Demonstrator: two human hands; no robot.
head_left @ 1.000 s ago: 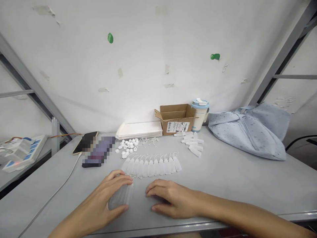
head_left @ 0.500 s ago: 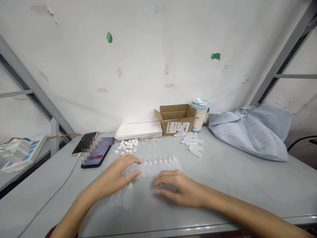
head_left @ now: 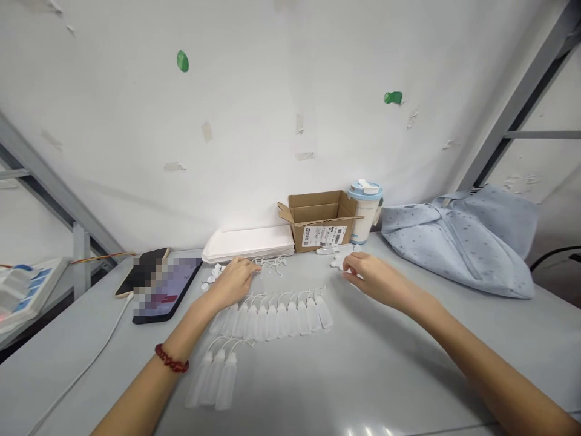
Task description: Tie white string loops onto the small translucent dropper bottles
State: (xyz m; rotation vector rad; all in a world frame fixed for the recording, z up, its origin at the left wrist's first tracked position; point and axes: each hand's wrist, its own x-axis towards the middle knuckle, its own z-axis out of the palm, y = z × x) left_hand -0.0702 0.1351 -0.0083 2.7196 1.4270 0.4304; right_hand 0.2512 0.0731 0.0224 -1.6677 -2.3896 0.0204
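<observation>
My left hand (head_left: 236, 280) reaches over the white caps (head_left: 210, 278), which it partly covers. Its fingers stretch toward a small pile of thin curved nozzles (head_left: 273, 264), with the thumb mostly hidden. At the loose translucent bottles (head_left: 338, 260), my right hand (head_left: 370, 274) has its fingers bent and thumb a little apart; some bottles are hidden behind it. Between the hands and the table's front edge lies a row of several squeeze bottles (head_left: 271, 321) with curved nozzles. Three more nozzle bottles (head_left: 226, 381) lie in front at the left.
A flat white stack (head_left: 249, 242), an open cardboard box (head_left: 324, 233) and a lidded cup (head_left: 364, 212) stand along the wall. Two phones (head_left: 167, 290) and a white cable (head_left: 100, 357) lie left. A blue cloth bag (head_left: 454, 248) rests right, on the grey table (head_left: 408, 375).
My left hand has moved up from the bottle row to the caps and nozzles. My right hand has moved up and right to the loose bottles. The view has shifted slightly.
</observation>
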